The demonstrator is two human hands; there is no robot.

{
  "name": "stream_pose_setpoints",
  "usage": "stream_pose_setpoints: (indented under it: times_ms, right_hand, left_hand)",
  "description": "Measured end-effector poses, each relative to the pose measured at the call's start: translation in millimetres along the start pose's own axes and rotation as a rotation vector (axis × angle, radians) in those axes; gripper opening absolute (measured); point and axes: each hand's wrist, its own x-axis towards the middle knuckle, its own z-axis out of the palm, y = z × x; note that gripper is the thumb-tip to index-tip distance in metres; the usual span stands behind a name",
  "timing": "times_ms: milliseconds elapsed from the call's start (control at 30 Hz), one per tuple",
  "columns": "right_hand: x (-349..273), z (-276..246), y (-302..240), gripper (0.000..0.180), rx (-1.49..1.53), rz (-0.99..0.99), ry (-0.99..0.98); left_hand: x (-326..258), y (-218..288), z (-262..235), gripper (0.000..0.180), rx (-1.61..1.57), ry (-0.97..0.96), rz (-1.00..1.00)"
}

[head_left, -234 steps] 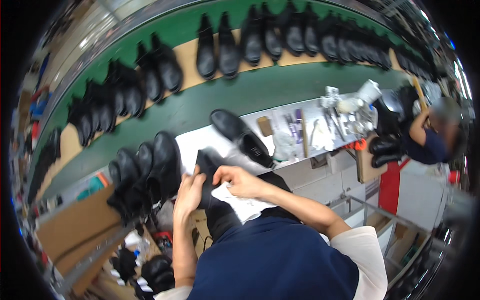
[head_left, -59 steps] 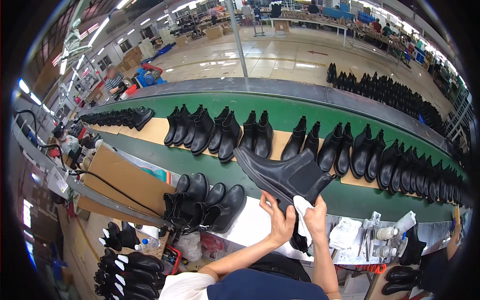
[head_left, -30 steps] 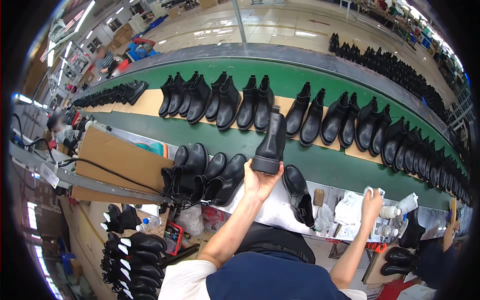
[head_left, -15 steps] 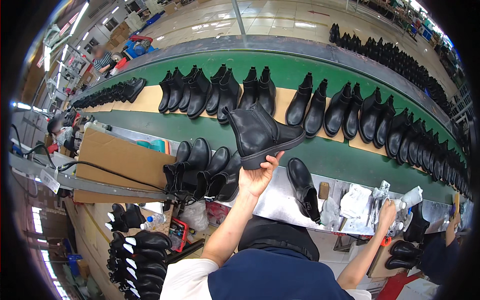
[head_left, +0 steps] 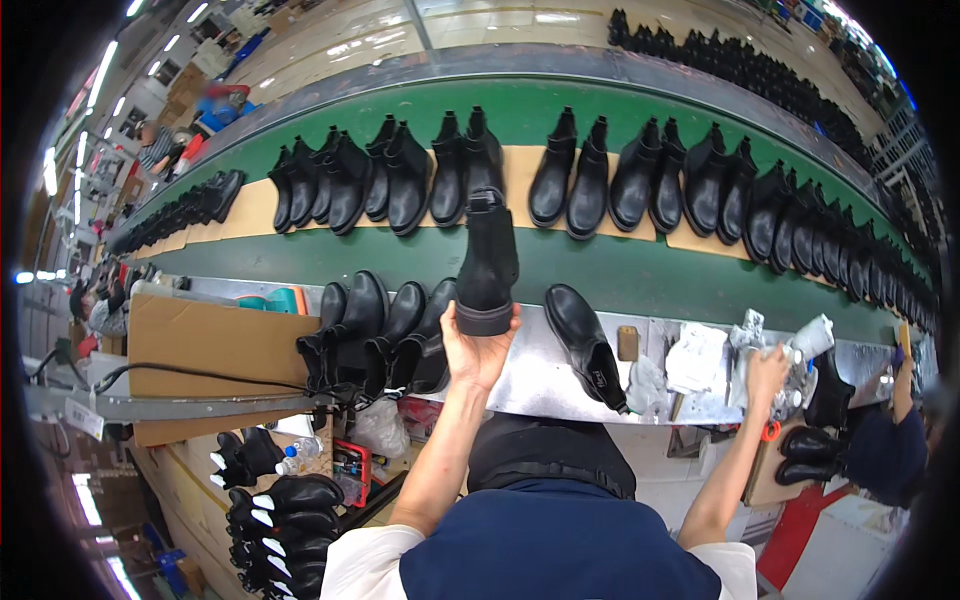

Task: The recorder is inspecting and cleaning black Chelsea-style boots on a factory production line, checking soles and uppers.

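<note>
Raised over the bench, a black ankle boot (head_left: 487, 260) rests heel-down in my left hand (head_left: 480, 350). Its back faces me and its shaft points away; fingers and thumb grip the heel from both sides. My right hand (head_left: 767, 372) is at a cluster of small clear bottles (head_left: 795, 385) on the metal ledge, fingers curled; what they hold, if anything, I cannot make out. Between the hands, a second black boot (head_left: 582, 340) lies toe away on the ledge. Right of it are a brown block (head_left: 627, 343) and crumpled white cloths (head_left: 697, 357).
Black boots (head_left: 405, 180) stand in a long row on cardboard along the green belt (head_left: 600, 262). More boots (head_left: 365, 310) sit left of my left hand, beside a cardboard sheet (head_left: 215, 345). Boots (head_left: 285, 520) fill a rack at lower left. A co-worker's arm (head_left: 903, 390) is at far right.
The boot in my left hand has turned from a side view to its back. My right hand has shifted slightly among the bottles. The whole view has swung a little.
</note>
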Motion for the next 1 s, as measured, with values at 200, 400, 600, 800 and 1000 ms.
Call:
stream_pose_setpoints:
  times_ms: [200,400,600,800,1000]
  right_hand:
    - [-39.7,-11.2,-51.5,0.031,0.66,-0.307,-0.29]
    - [-81.3,24.5,-47.3,0.026,0.573,-0.3,-0.673]
    - [-97.5,57.9,-52.1,0.025,0.615,-0.298,-0.481]
    - [-88.1,68.5,-38.1,0.044,0.153,-0.293,-0.302]
    - [-92.2,80.3,-9.0,0.032,0.42,-0.059,-0.332]
  left_hand:
    - [-26.2,-5.8,-48.7,0.043,-0.117,0.307,-0.172]
    - [-86.1,2.0,-116.5,0.044,0.666,0.793,0.06]
    - [-106.2,21.7,130.7,0.02,1.148,-0.88,0.26]
    - [-95.5,-0.9,209.7,0.011,0.763,-1.32,-0.282]
    - [-135.6,-26.8,197.9,0.009,0.464,-0.758,-0.012]
